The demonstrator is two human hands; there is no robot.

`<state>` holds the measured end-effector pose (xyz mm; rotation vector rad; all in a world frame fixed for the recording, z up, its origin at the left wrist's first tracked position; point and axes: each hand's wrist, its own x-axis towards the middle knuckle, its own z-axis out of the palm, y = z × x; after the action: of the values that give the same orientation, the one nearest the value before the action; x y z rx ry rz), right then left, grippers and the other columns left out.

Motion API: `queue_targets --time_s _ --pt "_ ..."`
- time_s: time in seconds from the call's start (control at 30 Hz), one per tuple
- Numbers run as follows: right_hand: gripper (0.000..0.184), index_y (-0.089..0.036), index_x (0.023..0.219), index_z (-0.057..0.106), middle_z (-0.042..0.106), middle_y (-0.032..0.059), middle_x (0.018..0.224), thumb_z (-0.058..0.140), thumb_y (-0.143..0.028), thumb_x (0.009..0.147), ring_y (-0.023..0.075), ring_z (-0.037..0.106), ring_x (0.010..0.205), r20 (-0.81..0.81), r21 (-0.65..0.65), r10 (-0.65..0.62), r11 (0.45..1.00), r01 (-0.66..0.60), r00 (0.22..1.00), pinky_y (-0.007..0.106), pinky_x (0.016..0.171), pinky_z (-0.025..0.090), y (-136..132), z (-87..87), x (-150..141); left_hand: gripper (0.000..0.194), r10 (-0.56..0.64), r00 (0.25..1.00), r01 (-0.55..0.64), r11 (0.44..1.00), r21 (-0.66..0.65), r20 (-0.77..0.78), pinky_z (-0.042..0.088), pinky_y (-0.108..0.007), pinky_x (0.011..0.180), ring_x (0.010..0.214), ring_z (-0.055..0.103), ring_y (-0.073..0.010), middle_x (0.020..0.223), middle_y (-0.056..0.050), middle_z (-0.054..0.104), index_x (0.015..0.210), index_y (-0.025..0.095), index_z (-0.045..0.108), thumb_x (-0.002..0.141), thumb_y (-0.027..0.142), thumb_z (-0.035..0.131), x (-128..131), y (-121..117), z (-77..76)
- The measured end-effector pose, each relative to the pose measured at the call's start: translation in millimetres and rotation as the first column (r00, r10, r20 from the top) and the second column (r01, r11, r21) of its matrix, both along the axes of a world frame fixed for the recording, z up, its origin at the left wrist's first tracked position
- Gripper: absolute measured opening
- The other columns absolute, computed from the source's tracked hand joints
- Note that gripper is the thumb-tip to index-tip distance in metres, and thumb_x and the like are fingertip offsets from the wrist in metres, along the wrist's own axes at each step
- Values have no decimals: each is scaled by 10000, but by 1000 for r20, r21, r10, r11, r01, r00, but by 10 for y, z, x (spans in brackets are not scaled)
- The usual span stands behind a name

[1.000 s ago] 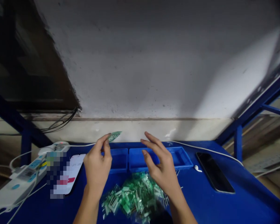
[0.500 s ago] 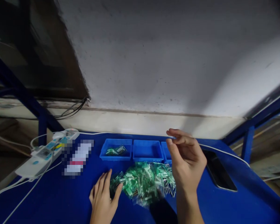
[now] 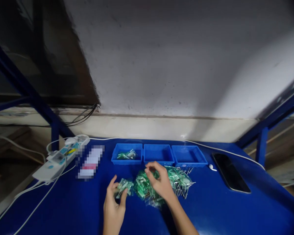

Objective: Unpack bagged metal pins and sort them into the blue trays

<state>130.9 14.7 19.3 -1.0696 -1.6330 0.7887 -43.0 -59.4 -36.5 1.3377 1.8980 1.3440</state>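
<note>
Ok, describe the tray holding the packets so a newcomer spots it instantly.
Find the blue table; three blue trays line its far side. Take the leftmost tray, nearest the white power strip. Unlike its two neighbours, it shows small clear packets inside.

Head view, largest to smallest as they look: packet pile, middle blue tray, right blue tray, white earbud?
1. Packet pile, though the right hand hides part.
2. Middle blue tray and right blue tray: too alike to rank.
3. White earbud, clearly smallest.
</note>
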Motion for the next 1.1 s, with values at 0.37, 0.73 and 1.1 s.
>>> queue_targets --time_s 0.37,0.73,1.1 --pt "361 -195 1004 609 460 -40 580 550 -492 807 109 446 530 -534 -385 14 886 -258 845 224 519 372 -46 -51 -69 237 -505 859 479 851 216 86 405 -403 980 1160 484 -247 1261 -90 454 680 183 613 853 287 488 267 554 589" --pt "68 -188 832 608 578 13 804 573 -231 792 144 537 765 -253 -129 60 987 -96 965 279 719 426 -31 8 45 268 -223 785 274 962 -1 578 457 -254 692 888 580 -181 995 -63 602 903 194 670 769 417 609 312 438 473" --pt "300 -249 957 631 421 83 1195 439 -83 796 223 390 1185 113 125 -115 987 100 987 377 924 388 -137 -64 -41 375 -91 964 76 995 66 252 456 -276 657 769 593 -184 919 -70 638 1033 168 607 786 447 567 155 543 569"
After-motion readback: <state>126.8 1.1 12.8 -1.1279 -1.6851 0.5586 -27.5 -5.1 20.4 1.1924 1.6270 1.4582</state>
